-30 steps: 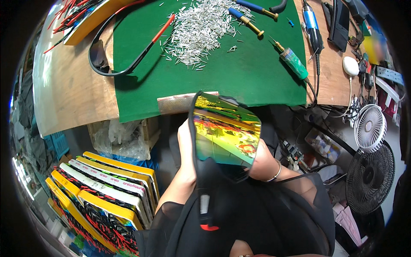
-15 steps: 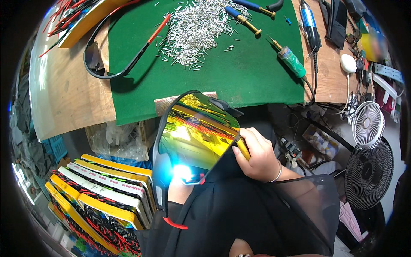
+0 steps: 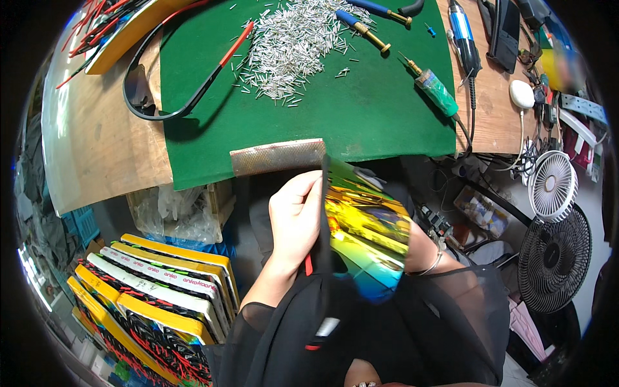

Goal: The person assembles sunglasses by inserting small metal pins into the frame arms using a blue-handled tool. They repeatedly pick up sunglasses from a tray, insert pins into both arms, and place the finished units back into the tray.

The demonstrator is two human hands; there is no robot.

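A large pair of sunglasses point(image 3: 367, 242) with a yellow-green mirrored lens hangs over my lap, turned edgewise and blurred by motion. Its dark frame has red-tipped temples. My left hand point(image 3: 295, 216) has closed fingers, pinching the sunglasses along their left edge. Behind the lens, my right hand point(image 3: 423, 250) shows only its back and wrist with a bracelet; the fingers are hidden. On the bench, a second pair of black and red sunglasses point(image 3: 184, 111) rests at the left edge of the green mat point(image 3: 271, 126).
A heap of small metal pins point(image 3: 287, 58) lies on the mat beside blue-handled screwdrivers point(image 3: 362, 29) and a green-handled soldering iron point(image 3: 437, 92). A textured strip point(image 3: 277, 157) sits at the bench's front edge. Stacked yellow and white trays point(image 3: 155, 284) stand lower left; fans point(image 3: 553, 255) stand right.
The sunglasses have swung to the right and turned edgewise. My left hand has come out from behind them to their left edge. The right hand's fingers have gone behind the lens.
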